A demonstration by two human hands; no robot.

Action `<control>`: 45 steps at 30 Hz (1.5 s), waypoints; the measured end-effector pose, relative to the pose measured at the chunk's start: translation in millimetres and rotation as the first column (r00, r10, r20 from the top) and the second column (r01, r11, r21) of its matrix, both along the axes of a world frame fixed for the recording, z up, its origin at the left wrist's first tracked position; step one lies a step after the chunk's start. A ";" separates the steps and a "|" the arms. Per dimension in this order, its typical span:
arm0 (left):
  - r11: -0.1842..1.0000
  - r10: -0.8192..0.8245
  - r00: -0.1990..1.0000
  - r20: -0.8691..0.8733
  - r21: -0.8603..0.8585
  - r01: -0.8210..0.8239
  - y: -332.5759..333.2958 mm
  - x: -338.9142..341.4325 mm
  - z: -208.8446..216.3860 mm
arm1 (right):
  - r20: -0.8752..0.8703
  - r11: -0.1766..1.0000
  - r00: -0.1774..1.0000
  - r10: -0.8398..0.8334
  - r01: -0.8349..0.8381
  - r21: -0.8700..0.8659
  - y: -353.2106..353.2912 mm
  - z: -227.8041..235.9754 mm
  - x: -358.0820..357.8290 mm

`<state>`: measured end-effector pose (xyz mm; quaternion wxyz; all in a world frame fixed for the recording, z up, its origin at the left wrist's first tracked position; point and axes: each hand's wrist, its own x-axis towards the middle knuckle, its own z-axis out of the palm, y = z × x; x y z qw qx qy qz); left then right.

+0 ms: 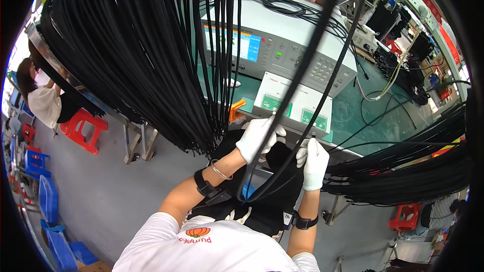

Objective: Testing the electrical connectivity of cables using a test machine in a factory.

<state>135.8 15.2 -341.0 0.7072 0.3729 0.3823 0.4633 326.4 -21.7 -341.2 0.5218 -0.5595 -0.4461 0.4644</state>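
My left hand [259, 138], in a white glove, pinches a small cable plug against the front of a white test fixture [295, 89] with two green panels. My fingers mostly hide that plug. To its right, my gloved right hand [315, 161] closes on a dark cable plug [313, 135] just below the right green panel. A black braided cable [346, 47] drops in a long loop in front of the fixture and between my forearms. Whether this loop ends in the held plugs is unclear.
Behind the fixture stands a grey tester [282, 52] with a lit screen. Thick bundles of black cables hang at the left [126, 45] and lie at the right [403, 176]. An orange clamp-like piece [236, 111] sits at the table edge. Someone sits near a red stool [84, 128].
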 end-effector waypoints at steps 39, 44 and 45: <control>0.995 -0.020 0.980 -0.200 0.087 0.039 -28.3 -19.1 -7.5 | -0.369 0.998 0.929 -0.029 0.048 0.042 14.2 -2.1 -17.7; 0.990 0.048 0.969 -0.242 0.143 -0.013 -43.4 -23.1 -15.0 | -0.388 0.993 0.921 0.005 0.043 0.114 18.8 -14.6 -15.8; 0.971 0.116 0.930 -0.348 0.237 -0.033 -50.2 -23.8 -17.5 | -0.370 0.998 0.928 -0.035 0.050 0.031 21.4 -16.4 -15.2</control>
